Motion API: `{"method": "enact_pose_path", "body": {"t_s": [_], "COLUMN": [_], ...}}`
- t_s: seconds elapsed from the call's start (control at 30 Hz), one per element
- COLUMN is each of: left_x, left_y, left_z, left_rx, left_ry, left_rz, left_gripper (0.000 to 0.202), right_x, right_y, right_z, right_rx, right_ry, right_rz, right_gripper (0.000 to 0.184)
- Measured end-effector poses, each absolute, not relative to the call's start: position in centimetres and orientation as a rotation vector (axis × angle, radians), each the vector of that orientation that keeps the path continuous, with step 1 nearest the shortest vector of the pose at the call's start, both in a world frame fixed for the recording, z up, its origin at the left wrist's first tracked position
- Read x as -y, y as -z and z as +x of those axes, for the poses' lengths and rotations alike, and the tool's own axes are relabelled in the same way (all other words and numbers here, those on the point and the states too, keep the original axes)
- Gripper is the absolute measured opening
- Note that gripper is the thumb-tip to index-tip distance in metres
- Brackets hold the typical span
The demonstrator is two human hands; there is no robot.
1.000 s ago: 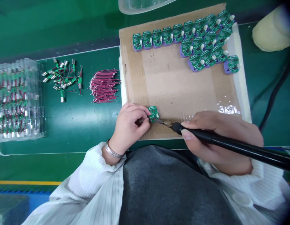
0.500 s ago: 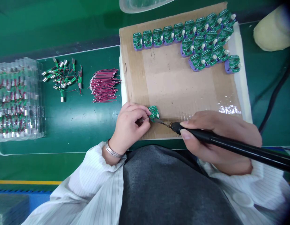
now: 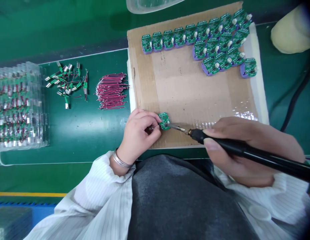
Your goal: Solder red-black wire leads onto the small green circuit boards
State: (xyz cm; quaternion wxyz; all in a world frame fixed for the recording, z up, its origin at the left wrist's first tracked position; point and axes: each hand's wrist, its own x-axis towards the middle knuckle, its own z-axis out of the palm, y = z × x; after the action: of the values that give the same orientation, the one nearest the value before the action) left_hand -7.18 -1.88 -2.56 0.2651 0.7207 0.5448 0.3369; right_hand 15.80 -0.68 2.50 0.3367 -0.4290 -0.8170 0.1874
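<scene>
On the cardboard (image 3: 190, 83), near its front edge, a green circuit board (image 3: 164, 116) is touched by the left hand (image 3: 142, 130) (what its grip pinches cannot be told); a soldering iron (image 3: 235, 146) is pinched by the right hand (image 3: 255, 148), tip at the board.

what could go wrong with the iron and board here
The soldering iron ends very near the left hand, so a slip might burn it. The small circuit board seems steadied at one edge only, so it could pivot if the right hand presses.
</scene>
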Motion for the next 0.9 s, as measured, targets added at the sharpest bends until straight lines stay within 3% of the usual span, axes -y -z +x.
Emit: {"method": "enact_pose_path", "body": {"t_s": [0.1, 0.2, 0.37, 0.5, 0.57, 0.9], "left_x": [1.9, 1.9, 2.1, 2.8, 3.1, 1.1], "left_y": [2.6, 2.7, 2.7, 1.8, 1.3, 1.4], "left_z": [-7.3, -7.4, -7.4, -7.7, -8.7, -24.2], "left_rx": [-1.473, -1.455, -1.502, -1.53, -1.591, -2.676], "left_ry": [-0.907, -0.912, -0.912, -0.863, -0.869, -0.689], "left_rz": [1.939, 1.947, 2.007, 2.077, 2.087, 1.536], "left_gripper": [0.016, 0.015, 0.012, 0.003, 0.013, 0.007], "right_x": [0.7, 0.1, -1.6, -2.3, -2.2, -1.9], "right_y": [-1.8, -0.2, 2.6, 3.6, 4.0, 5.4], "right_z": [16.6, 16.3, 14.2, 13.6, 13.8, 14.1], "right_rx": [2.122, 2.091, 2.36, 2.589, 2.639, 2.405], "right_ry": [-0.325, -0.468, -0.678, -0.552, -0.504, -0.455], "right_rz": [-1.113, -1.181, -0.835, -0.675, -0.668, -0.765], "right_gripper": [0.015, 0.024, 0.025, 0.03, 0.029, 0.021]}}
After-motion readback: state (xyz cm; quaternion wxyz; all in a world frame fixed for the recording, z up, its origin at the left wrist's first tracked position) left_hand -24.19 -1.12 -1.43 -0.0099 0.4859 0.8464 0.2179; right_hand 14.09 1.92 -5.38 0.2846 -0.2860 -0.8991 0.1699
